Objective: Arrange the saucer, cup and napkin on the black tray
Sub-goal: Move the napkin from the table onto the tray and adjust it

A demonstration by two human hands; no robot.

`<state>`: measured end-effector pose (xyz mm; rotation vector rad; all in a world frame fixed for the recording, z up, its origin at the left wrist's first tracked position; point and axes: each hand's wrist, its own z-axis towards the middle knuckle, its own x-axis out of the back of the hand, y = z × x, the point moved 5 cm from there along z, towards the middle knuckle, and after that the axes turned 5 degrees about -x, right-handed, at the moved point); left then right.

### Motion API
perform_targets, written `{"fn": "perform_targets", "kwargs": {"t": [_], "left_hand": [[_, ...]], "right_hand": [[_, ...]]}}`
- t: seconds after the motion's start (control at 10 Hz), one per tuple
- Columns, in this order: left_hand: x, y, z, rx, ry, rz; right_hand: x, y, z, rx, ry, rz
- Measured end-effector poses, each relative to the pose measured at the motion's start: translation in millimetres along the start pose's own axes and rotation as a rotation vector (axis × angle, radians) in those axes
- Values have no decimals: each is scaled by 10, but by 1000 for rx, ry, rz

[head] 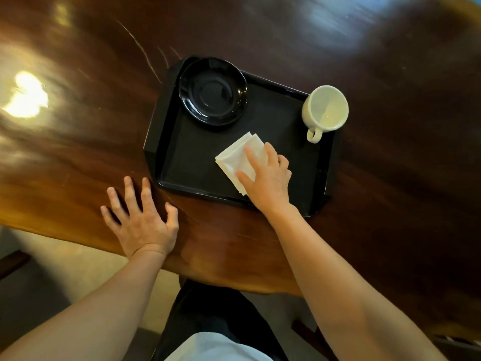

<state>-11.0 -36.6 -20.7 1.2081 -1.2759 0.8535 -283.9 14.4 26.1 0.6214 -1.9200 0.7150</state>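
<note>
A black rectangular tray point(182, 162) lies on the dark wooden table. A glossy black saucer point(213, 91) sits in the tray's far left corner. A white cup point(325, 109) stands at the tray's far right corner, handle toward me, nothing inside. A folded white napkin point(235, 155) lies on the tray's near right part. My right hand point(268, 178) rests on the napkin, fingers spread over it and pressing it flat. My left hand point(140, 220) lies flat on the table just left of the tray's near corner, fingers apart and holding nothing.
The wooden table point(78, 126) has a curved near edge in front of me, with pale floor point(65, 269) below it. Bright light glare shows on the tabletop at the left. My legs and a dark seat are under the table edge.
</note>
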Motion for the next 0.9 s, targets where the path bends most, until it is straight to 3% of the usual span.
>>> {"fn": "perform_targets", "kwargs": {"t": [0.3,0.7,0.8,0.9], "left_hand": [[17,10,-3,10,-4,-13],[38,50,-8,1,-24,0],[112,60,-1,17,-116,29],[348,203,26,73,-313,35]], "right_hand": [[-124,124,-45,55,66,-186],[-103,365,-60,-58,-12,-138],[-25,394,-191,-106,-61,-73],[164,470,-490,-97,-24,-113]]}}
